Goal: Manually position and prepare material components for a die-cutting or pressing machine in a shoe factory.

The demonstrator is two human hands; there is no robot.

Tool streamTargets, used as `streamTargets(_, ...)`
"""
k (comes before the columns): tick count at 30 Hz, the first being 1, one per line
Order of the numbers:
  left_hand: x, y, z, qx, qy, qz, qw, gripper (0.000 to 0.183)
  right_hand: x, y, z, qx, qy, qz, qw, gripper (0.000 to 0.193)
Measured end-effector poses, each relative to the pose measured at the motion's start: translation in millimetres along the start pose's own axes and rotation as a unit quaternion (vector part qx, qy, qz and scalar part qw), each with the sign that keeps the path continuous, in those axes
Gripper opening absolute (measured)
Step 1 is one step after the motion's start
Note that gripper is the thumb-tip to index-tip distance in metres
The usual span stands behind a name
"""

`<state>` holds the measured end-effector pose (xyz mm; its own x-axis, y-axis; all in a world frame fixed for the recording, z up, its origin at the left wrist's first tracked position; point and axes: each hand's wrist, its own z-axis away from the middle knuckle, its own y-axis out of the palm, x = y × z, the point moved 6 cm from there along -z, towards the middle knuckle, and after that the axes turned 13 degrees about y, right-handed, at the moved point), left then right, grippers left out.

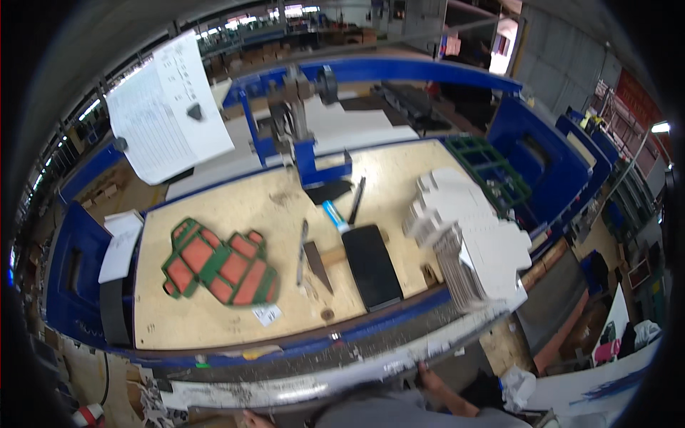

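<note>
My right hand [434, 382] is at the pale, worn front bar [314, 389] of a blue machine, its thumb side against the bar's near edge and most fingers hidden. Only a small part of my left hand [255, 419] shows at the lower edge of the view, just below the bar, with its fingers unclear. Beyond the bar, a green cutting die with orange foam [221, 264] lies on the left of the wooden board [285, 207]. A black rectangular pad [372, 267], a dark pointed blade [318, 268] and a grey pen [303, 242] lie near the middle.
Stacked die-cut cardboard pieces [474, 228] stand on the board's right side. Behind them sits a green grid-like frame [485, 162]. A blue-and-white tube [335, 215] and black marker [357, 200] lie beyond the pad. Papers [168, 110] hang at left; a blue bracket [321, 170] overhangs the board.
</note>
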<state>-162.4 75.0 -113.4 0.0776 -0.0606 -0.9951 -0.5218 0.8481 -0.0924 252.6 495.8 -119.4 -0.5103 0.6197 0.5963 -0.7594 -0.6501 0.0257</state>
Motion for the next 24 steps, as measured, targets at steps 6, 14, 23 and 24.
streamTargets(6, -10.5, 33.7, 15.4, 0.123, -0.118, 0.198, 0.965, 0.030, 73.8, 16.6, -8.1, -0.038, -0.001, -0.089, 0.995, 0.056)
streamTargets(14, -20.6, 27.3, 36.8, 0.206, -0.116, 0.118, 0.964, 0.018, 55.6, 5.3, -23.8, 0.024, -0.051, -0.027, 0.998, 0.052)
streamTargets(23, -16.0, 24.6, 27.6, 0.346, -0.102, 0.089, 0.928, 0.013, 54.8, 4.9, -11.7, -0.041, -0.046, -0.059, 0.996, 0.061)
streamTargets(24, -16.3, 15.4, 34.2, 0.374, -0.094, 0.064, 0.920, 0.018, 48.9, 8.3, -12.0, -0.060, -0.024, -0.055, 0.996, 0.065)
